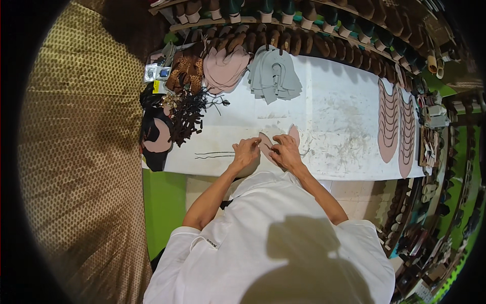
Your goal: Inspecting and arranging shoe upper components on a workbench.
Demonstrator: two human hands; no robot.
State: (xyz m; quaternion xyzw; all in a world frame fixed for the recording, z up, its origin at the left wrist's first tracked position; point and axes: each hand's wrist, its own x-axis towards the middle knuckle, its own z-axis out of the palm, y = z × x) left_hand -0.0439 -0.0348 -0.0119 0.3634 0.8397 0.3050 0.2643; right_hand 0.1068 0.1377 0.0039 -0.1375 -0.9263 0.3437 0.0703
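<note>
Between my two hands at the table's near edge lies a curved pink shoe upper piece (266, 145), with another pink tip (294, 133) showing beyond my right hand. My left hand (246, 153) pinches the left edge of the piece, fingers bent. Over its middle, my right hand (287, 153) has its fingertips together on a thin dark strip that crosses the piece; its end (305, 153) sticks out to the right. Left of my left hand, two thin dark strips (212, 154) lie side by side on the white table.
A grey stack of cut pieces (275, 76) and a pink stack (225, 68) stand at the back. Dark straps (187, 116) are heaped on the left. Two rows of nested pink pieces (388, 126) with dark edges lie at the right. Shelves of shoe forms (304, 40) line the far side.
</note>
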